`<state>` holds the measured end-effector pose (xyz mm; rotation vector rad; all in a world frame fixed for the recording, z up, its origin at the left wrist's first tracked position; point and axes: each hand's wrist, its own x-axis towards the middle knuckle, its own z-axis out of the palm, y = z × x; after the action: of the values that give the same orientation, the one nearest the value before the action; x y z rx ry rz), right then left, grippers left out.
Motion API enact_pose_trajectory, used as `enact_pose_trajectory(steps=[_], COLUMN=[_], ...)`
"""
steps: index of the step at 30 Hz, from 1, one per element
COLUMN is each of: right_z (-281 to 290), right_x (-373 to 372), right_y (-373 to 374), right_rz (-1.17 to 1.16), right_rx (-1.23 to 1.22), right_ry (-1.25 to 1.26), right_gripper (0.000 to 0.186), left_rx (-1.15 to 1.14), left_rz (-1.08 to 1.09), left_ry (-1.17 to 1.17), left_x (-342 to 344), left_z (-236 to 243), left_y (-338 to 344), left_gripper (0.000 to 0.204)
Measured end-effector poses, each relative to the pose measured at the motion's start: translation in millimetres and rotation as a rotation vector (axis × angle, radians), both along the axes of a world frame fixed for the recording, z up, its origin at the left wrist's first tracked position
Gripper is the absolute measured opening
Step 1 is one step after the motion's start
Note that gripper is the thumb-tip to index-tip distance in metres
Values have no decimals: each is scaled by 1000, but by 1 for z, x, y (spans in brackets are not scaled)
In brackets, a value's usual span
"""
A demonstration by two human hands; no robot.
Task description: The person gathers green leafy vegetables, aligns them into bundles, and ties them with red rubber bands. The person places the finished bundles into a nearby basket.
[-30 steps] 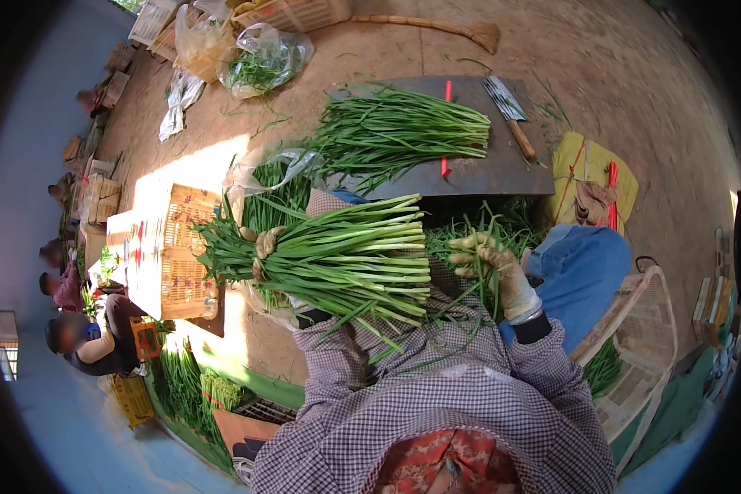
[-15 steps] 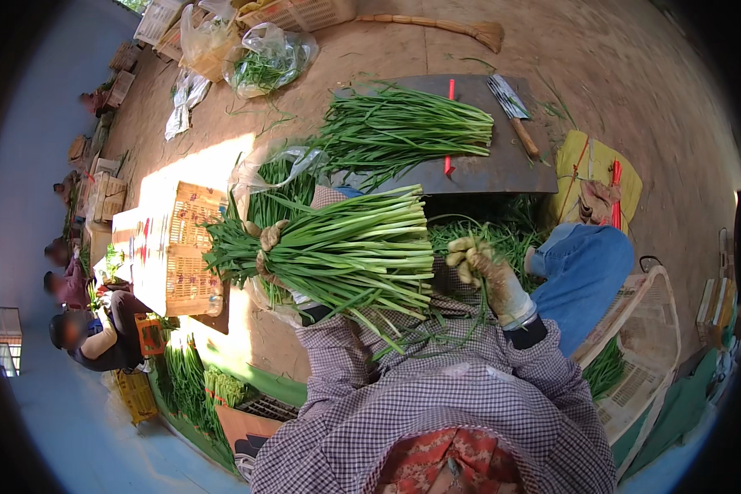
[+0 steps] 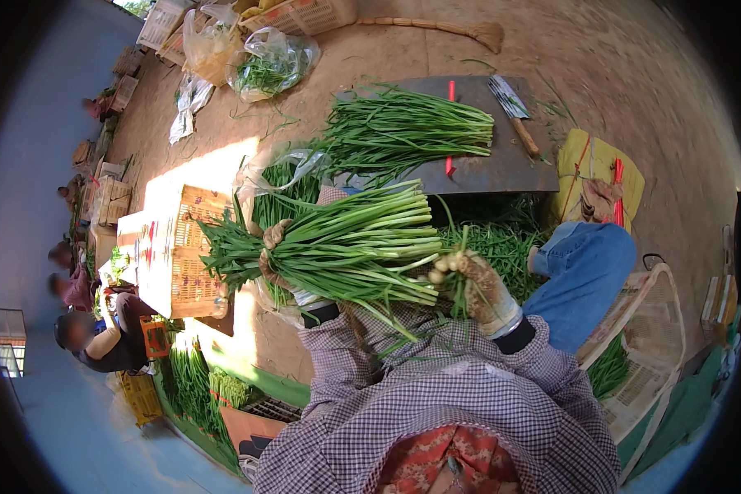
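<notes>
My left hand (image 3: pixel 273 247), in a soiled glove, is closed round a thick bunch of garlic chives (image 3: pixel 354 243). Their leafy tips point left and the pale stem ends fan out to the right. Beside those stem ends is my gloved right hand (image 3: pixel 479 288), its fingers curled together on a few loose chive strands (image 3: pixel 463 240) that poke out above and below it. Beyond my hands, a second pile of chives (image 3: pixel 412 123) lies on a dark board (image 3: pixel 502 174) across a red strip (image 3: pixel 450 165). A cleaver (image 3: pixel 514 115) with a wooden handle rests at the board's right.
Loose chives (image 3: pixel 502 247) heap below the board. A yellow bundle (image 3: pixel 568 177) stands to its right, a plastic crate (image 3: pixel 198 247) to the left. Farther off are a broom (image 3: pixel 477 33) and a bag of greens (image 3: pixel 272 66). Another person (image 3: pixel 107 333) sits far left.
My right hand has moved left and slightly down, up to the stem ends, with strands now upright in its fingers. The bunch in my left hand has shifted slightly.
</notes>
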<state>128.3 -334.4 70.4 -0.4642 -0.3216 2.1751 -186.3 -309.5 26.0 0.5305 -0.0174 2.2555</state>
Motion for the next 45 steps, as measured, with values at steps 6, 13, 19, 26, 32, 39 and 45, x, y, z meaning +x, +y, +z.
enact_pose_trajectory(steps=[6,13,19,26,32,39,45], right_z=[-17,-20,-33,-31,-27,-32,-29], right_x=[23,-11,0,-16,40,-2,41], right_y=[8,8,-1,-9,3,-8,-16], right_rz=[166,227,161,50,48,248,73], right_rx=[206,337,291,226,123,405,321], right_ry=[-391,-389,-446,-339,-211,-616,-328], right_gripper=[29,46,42,32,32,49,20], left_rx=[13,-17,-99,-147,-132,-241,-204], left_rz=[1,-54,-62,-56,-95,-38,-141], left_ry=[-49,-55,-54,-4,-94,-60,-35], left_x=[9,5,3,13,3,9,8], left_z=[-1,4,5,18,7,8,16], left_y=[3,3,0,-6,-8,-4,-10], left_gripper=[15,14,12,14,11,17,17])
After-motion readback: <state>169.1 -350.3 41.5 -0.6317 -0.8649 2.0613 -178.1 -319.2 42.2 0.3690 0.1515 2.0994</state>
